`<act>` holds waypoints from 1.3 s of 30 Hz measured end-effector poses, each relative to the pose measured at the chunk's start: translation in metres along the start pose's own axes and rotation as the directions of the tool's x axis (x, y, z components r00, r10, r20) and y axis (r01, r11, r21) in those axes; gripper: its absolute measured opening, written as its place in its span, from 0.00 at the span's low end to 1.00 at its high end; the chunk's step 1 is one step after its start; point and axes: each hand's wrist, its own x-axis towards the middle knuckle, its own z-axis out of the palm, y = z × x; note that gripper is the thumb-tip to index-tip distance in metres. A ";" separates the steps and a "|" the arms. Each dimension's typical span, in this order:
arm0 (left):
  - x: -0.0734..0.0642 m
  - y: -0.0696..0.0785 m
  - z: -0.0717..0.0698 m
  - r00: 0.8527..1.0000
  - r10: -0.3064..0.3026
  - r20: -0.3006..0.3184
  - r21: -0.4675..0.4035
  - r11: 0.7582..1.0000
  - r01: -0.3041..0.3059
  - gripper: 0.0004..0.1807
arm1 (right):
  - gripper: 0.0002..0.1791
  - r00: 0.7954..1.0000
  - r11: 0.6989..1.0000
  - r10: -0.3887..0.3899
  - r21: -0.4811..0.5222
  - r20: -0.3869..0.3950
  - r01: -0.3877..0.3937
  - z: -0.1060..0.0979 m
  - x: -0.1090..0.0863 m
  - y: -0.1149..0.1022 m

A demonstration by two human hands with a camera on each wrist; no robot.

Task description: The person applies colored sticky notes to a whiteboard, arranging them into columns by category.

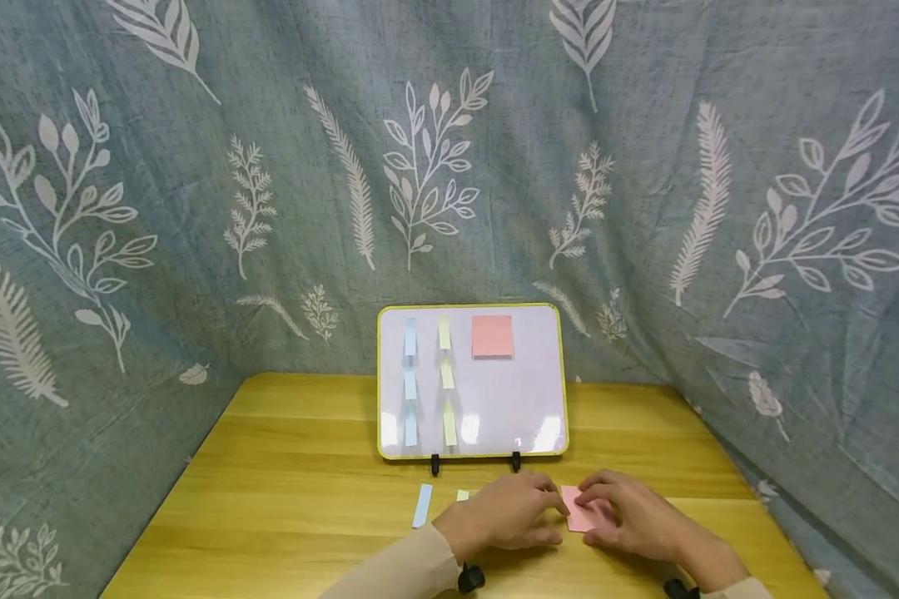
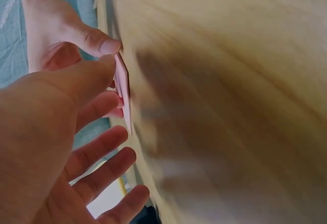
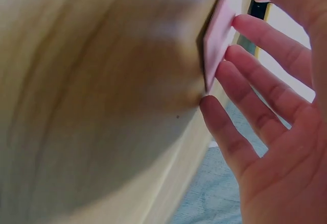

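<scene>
A pink sticky note pad (image 1: 583,521) lies on the wooden table below the whiteboard. My right hand (image 1: 644,520) is over its right side, fingertips resting on the pad (image 3: 219,38) and the little finger at its edge in the right wrist view. My left hand (image 1: 513,512) is beside the pad's left edge. In the left wrist view, my left thumb and forefinger are by the corner of the pad (image 2: 122,89), close to the right thumb; the other left fingers are spread. Whether the left fingertips touch the paper is unclear.
A whiteboard (image 1: 494,416) stands on black feet, bearing blue strips (image 1: 410,337), pale yellow strips (image 1: 444,333) and a pink square note (image 1: 492,337). A blue strip pad (image 1: 422,506) and a partly hidden yellow one (image 1: 462,495) lie before it. Patterned curtain (image 1: 270,125) surrounds the table.
</scene>
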 end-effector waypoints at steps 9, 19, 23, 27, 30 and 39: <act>0.011 0.005 0.001 1.000 -0.001 0.009 0.055 0.998 0.000 0.22 | 0.19 0.997 0.997 -0.036 -0.070 -0.064 0.032 -0.004 -0.002 0.000; 0.015 0.012 0.001 0.998 -0.040 0.038 0.037 0.999 0.039 0.22 | 0.15 0.998 0.998 -0.038 -0.045 -0.051 0.036 -0.008 -0.002 0.001; 0.015 0.012 0.002 0.997 -0.050 0.051 0.045 0.998 0.048 0.24 | 0.09 0.995 0.998 -0.052 -0.052 -0.080 0.048 -0.004 -0.003 -0.001; 0.014 0.013 0.005 0.995 -0.084 0.044 0.053 0.995 0.082 0.24 | 0.07 0.993 0.996 -0.071 -0.056 -0.099 0.065 0.000 -0.001 -0.001; 0.014 0.015 0.006 0.994 -0.110 0.023 0.042 0.993 0.109 0.22 | 0.09 0.993 0.996 -0.068 -0.062 -0.100 0.062 0.003 0.001 -0.001; 0.022 0.018 0.009 0.987 -0.147 -0.060 0.058 0.987 0.151 0.13 | 0.13 0.992 0.999 -0.039 -0.035 -0.121 0.035 0.006 0.002 -0.007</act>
